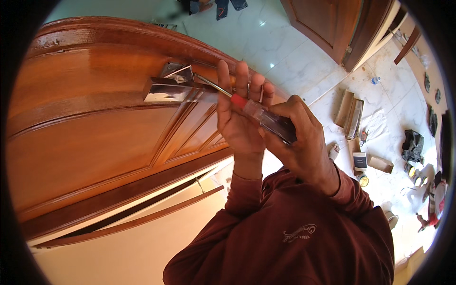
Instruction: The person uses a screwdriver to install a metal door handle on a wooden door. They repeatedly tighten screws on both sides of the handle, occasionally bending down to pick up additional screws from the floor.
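Note:
In my right hand (pixel 301 130) is a screwdriver (pixel 273 121), its clear and red handle gripped by the curled fingers. The metal shaft slants up and to the left, and its tip lies by the shiny metal door handle (pixel 168 90) on the brown wooden door (pixel 95 137). Whether the tip touches the metal cannot be told. My left hand (pixel 237 121) is open, palm toward me and fingers stretched upward, behind the screwdriver. Nothing shows in its palm, though the screwdriver covers part of it.
A second wooden door (pixel 323 28) stands at the far right. On the pale tiled floor at right lie open cardboard boxes (pixel 349 111), a black bag (pixel 413 145), several tins (pixel 416 180) and a small bottle (pixel 375 80). Dark clothing shows at the top.

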`<state>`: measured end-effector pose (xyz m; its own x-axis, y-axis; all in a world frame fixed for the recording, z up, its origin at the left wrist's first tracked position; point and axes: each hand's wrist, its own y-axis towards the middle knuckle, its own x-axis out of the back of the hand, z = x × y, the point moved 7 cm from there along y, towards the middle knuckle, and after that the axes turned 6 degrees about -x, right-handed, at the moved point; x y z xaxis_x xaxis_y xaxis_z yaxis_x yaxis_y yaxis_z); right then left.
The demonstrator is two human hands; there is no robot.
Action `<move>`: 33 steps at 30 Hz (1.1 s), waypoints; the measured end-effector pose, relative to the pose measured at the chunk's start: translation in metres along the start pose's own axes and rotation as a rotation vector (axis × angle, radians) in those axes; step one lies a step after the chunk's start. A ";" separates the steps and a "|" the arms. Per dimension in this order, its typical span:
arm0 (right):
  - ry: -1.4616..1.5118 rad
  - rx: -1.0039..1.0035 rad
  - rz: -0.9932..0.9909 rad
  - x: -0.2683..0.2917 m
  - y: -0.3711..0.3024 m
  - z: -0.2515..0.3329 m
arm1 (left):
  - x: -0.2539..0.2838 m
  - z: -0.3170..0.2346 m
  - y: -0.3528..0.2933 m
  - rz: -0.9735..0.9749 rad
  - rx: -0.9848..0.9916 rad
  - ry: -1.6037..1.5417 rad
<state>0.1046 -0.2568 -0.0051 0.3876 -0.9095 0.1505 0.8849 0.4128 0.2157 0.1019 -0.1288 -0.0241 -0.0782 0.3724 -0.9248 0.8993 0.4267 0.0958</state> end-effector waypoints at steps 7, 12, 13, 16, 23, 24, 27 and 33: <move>-0.197 -0.116 0.189 0.009 0.019 0.022 | 0.005 0.014 0.031 0.200 -0.126 -0.334; -0.564 0.148 -0.046 0.020 0.024 0.048 | -0.003 0.012 0.048 0.095 -0.168 -0.685; -0.571 0.175 -0.074 0.020 0.025 0.051 | -0.002 0.011 0.050 0.059 -0.185 -0.760; -0.536 0.139 -0.087 0.016 0.023 0.052 | -0.009 0.011 0.052 0.060 -0.274 -0.888; -0.308 0.049 -0.010 0.046 -0.008 0.027 | -0.003 0.006 0.066 0.260 -0.166 -0.809; -0.241 0.025 -0.014 0.057 -0.017 0.019 | -0.003 0.006 0.067 0.238 -0.149 -0.842; -0.268 -0.177 -0.007 0.088 -0.059 -0.020 | 0.004 -0.001 0.064 0.258 -0.156 -0.810; -0.244 -0.517 -0.192 0.174 -0.164 -0.122 | -0.016 0.008 0.057 0.293 -0.192 -0.520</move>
<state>0.0583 -0.4890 -0.1316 0.1917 -0.9024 0.3859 0.9678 0.1085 -0.2271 0.1577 -0.1169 -0.0062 0.4230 0.0674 -0.9036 0.7544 0.5262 0.3924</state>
